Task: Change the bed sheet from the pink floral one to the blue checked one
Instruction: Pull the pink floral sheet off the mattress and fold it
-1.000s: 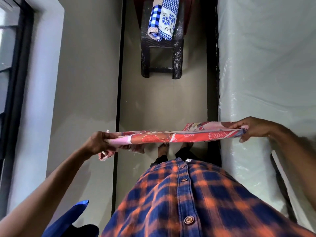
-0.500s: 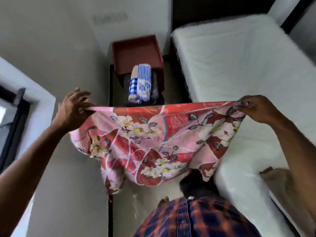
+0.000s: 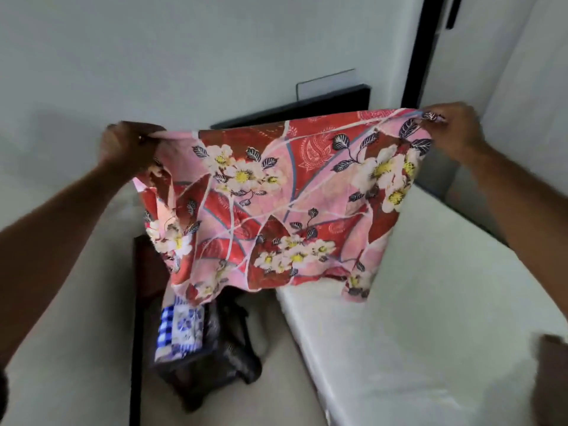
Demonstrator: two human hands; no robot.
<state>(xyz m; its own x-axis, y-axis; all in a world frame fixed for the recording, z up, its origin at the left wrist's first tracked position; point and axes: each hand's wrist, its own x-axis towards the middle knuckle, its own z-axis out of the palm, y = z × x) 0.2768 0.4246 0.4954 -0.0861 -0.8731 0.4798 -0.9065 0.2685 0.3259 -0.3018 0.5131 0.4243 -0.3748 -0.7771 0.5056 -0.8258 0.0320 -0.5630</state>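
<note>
The pink floral sheet [image 3: 276,210], folded to a small panel, hangs in the air in front of me. My left hand [image 3: 129,146] grips its top left corner and my right hand [image 3: 451,130] pinches its top right corner, stretching the top edge taut. Below its lower left edge shows the folded blue checked sheet [image 3: 179,330], lying on a dark wicker stool [image 3: 224,358]. The bare white mattress [image 3: 430,318] lies to the right, partly hidden behind the floral sheet.
A dark red bedside cabinet [image 3: 150,272] stands behind the stool against the grey wall. The black headboard [image 3: 307,110] rises behind the sheet. A black door frame [image 3: 421,50] is at the upper right. A brown object [image 3: 553,379] sits at the right edge.
Both hands have raised the floral sheet higher and my view has tilted up. One second ago it was held flat at waist height; now it hangs as a panel, covering most of the stool.
</note>
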